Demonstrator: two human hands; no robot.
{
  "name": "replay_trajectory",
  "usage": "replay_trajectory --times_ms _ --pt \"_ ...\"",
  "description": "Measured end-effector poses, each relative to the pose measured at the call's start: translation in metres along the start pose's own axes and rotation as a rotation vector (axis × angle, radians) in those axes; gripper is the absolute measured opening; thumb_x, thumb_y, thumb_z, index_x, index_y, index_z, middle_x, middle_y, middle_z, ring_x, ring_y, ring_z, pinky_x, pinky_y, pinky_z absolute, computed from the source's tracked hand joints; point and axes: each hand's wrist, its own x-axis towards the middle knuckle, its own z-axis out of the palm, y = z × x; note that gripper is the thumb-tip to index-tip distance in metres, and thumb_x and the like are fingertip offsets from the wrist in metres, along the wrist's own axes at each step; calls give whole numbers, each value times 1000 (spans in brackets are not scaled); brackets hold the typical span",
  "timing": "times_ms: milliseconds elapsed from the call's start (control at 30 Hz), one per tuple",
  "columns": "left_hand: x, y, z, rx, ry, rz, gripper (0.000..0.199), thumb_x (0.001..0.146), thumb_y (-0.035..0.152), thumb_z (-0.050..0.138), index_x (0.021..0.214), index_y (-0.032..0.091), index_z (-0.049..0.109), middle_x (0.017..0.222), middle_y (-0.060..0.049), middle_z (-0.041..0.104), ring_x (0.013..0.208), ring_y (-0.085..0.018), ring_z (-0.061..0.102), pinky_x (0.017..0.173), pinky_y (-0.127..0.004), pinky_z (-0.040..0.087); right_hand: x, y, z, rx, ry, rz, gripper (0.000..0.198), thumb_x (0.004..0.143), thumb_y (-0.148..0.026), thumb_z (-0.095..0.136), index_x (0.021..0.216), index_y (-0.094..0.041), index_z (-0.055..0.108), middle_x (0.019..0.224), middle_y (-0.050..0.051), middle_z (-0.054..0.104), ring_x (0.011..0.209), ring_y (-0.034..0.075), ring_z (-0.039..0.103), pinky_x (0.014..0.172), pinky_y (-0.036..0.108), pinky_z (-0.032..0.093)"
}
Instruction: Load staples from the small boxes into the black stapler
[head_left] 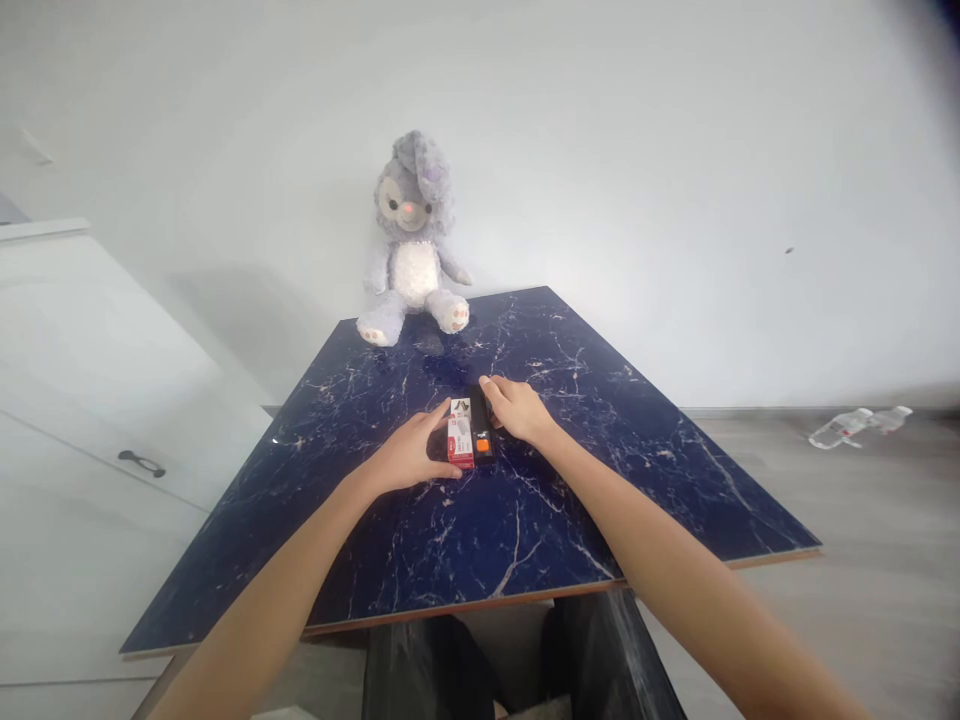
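Observation:
A small red-and-white printed box (460, 434) lies on the dark blue marbled table (480, 530). My left hand (411, 450) grips it, the thumb at its near end and the fingers along its left side and far end. Right beside the box is a slim black item with an orange patch (482, 420); its kind cannot be made out. My right hand (516, 408) is closed at the far right edge of this black item, with the thumb on top and the other fingers partly hidden. The box and the black item lie side by side and seem to touch.
A grey-lilac plush toy (415, 270) sits at the table's far end against the white wall. To the left stands a white cabinet (90, 400) with a dark handle (141, 463). Clear plastic bottles (859, 427) lie on the floor at right.

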Motion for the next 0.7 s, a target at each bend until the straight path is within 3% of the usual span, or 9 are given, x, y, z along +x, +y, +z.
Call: replay_trajectory --times_ms 200,333,400,567,700 --pt "2 -7 6 -45 41 -19 124 66 65 79 161 30 8 158 -19 36 142 -39 37 114 -56 29 3 5 0 219 -88 89 49 99 -61 37 93 -22 66 91 4 75 65 17 70 69 27 52" --pt "4 -9 8 -58 56 -39 123 65 66 80 161 30 11 158 -18 34 144 -39 34 115 -56 28 9 12 2 392 -171 165 25 94 -35 48 104 -22 67 105 5 75 69 18 71 63 27 55" --pt "4 -10 9 -65 51 -25 122 66 65 80 161 31 11 157 -17 36 146 -38 30 116 -57 27 11 14 3 399 -213 166 28 87 -20 49 110 -22 66 109 5 74 73 18 72 65 26 56" --pt "1 -10 11 -81 41 -3 124 70 63 78 161 29 2 162 -18 24 151 -40 15 117 -60 23 8 14 1 107 -255 -156 45 73 -8 56 116 -19 62 111 6 73 89 20 69 81 28 53" --pt "-1 -4 9 -104 22 -1 126 73 64 75 160 30 -10 164 -18 23 150 -39 19 117 -62 23 5 13 -9 86 -318 -256 53 74 -10 60 126 -19 56 114 7 71 97 21 66 87 30 50"
